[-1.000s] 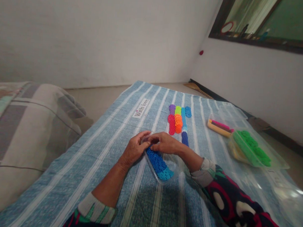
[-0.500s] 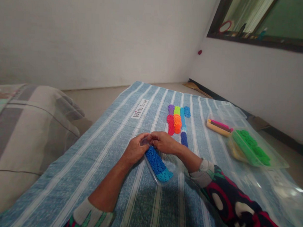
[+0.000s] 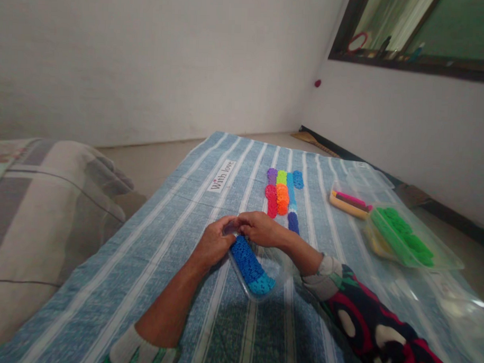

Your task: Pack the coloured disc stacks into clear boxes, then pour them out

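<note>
The clear oblong plastic box [image 3: 255, 298] of packed blue pieces [image 3: 247, 262] lies just below centre, its near end slightly lower in the frame than a second ago. The left hand's [image 3: 214, 241] fingers close on its far end; the right hand's [image 3: 258, 228] curl there, their hold hidden. Beyond lie multicoloured pieces [image 3: 282, 193]; at right, a translucent tub of green pieces [image 3: 401, 234].

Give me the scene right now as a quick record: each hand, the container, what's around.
Left hand: at far end of clear container
Right hand: same end, fingertips close to left hand's; grip unclear
Container contents: dark blue pieces, light blue pieces at near end
Surface: striped cloth
Beyond hands: red pieces, orange pieces
Far right: green pieces in clear box
</note>
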Action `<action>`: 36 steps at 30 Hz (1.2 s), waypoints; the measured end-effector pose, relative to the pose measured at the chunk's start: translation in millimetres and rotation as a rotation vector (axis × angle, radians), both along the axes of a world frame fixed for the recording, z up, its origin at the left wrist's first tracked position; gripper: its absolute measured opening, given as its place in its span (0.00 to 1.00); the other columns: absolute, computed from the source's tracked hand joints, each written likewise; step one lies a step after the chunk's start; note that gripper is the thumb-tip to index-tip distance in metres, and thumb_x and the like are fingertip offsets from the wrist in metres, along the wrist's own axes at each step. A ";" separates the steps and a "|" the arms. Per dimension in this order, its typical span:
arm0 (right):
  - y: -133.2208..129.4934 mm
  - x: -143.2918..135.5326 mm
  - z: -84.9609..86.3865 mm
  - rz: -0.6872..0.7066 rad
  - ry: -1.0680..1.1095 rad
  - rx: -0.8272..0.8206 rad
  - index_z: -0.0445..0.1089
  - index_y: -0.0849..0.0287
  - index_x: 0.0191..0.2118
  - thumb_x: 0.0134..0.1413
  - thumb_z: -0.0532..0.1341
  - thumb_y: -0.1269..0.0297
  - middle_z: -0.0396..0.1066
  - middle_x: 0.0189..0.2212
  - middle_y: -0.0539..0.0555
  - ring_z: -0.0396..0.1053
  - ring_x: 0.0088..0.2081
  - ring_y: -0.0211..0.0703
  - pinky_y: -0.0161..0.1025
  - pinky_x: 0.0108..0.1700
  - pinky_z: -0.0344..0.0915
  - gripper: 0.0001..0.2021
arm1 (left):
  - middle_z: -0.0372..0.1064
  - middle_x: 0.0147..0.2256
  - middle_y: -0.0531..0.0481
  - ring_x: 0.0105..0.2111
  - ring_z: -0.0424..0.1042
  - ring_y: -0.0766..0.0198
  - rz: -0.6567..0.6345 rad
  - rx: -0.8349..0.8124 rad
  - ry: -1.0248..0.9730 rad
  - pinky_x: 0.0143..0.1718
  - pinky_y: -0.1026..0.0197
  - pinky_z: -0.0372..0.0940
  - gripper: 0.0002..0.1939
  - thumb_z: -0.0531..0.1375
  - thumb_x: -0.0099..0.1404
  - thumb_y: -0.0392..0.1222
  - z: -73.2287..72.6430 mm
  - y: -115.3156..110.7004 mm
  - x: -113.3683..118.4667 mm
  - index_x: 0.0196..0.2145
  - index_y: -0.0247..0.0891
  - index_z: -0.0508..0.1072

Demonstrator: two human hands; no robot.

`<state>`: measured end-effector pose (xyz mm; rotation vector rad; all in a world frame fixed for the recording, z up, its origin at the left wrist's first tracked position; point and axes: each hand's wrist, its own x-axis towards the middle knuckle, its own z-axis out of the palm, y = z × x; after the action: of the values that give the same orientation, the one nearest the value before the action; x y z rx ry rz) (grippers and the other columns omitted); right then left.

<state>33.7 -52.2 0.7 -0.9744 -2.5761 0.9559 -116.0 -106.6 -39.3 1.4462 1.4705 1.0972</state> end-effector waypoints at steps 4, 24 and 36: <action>1.0 3.0 2.4 -0.003 0.038 0.050 0.72 0.63 0.34 0.51 0.55 0.78 0.72 0.30 0.52 0.67 0.33 0.37 0.34 0.37 0.60 0.09 | 0.76 0.42 0.48 0.45 0.73 0.53 0.031 -0.022 -0.019 0.53 0.52 0.63 0.24 0.56 0.44 0.33 1.3 -0.3 0.7 0.42 0.36 0.75; 172.1 156.1 -17.1 -0.753 -0.209 0.241 0.65 0.67 0.56 0.43 0.64 0.72 0.65 0.55 0.66 0.63 0.56 0.53 0.43 0.57 0.58 0.30 | 0.74 0.47 0.41 0.51 0.70 0.48 0.108 -0.170 -0.137 0.57 0.48 0.61 0.25 0.61 0.45 0.40 3.9 -0.7 -7.9 0.44 0.35 0.73; 244.6 131.4 -11.7 -0.423 -0.466 0.113 0.63 0.55 0.59 0.30 0.72 0.73 0.64 0.56 0.59 0.66 0.52 0.53 0.44 0.51 0.65 0.42 | 0.74 0.48 0.40 0.51 0.70 0.48 0.098 -0.210 -0.111 0.58 0.47 0.58 0.26 0.60 0.46 0.43 6.0 -4.5 -10.6 0.45 0.35 0.73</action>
<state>165.1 192.4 -11.0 -1.7876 -2.5524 0.5080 -126.7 -111.1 -33.3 1.1607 1.5405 1.0304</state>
